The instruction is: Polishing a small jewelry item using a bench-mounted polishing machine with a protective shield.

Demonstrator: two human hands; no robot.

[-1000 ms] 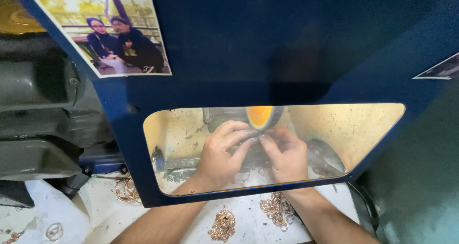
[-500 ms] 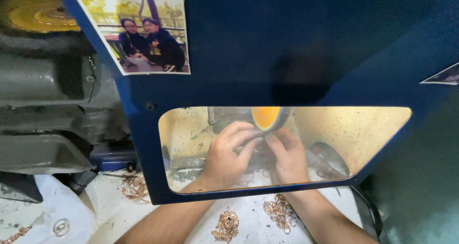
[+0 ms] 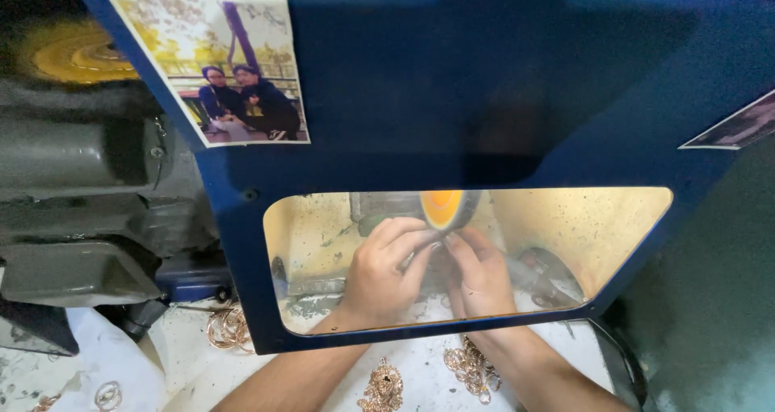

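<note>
Polishing wheel (image 3: 446, 209), orange-yellow face, sits centre frame behind blue guard panel (image 3: 500, 97); only lower part shows thru window cutout, top cut off by panel. Both hands reach in thru the window. Left hand (image 3: 386, 268) curled, fingertips pressed up near wheel's lower edge. Right hand (image 3: 483, 273) also curled, fingers meeting left's just below wheel. Small piece seems pinched betw. fingertips but hidden by fingers, can't tell what it is or whether grip is firm. Forearms exit lower centre of frame, cut by bottom edge. Photo print (image 3: 211, 65) stuck upper left of panel. Gold-tone rings/chain bits (image 3: 471, 368) lie on white bench, lower centre; more rings (image 3: 228, 328) lower left. Grey motor housing (image 3: 77, 166) left, dim, partly blocked by panel.
</note>
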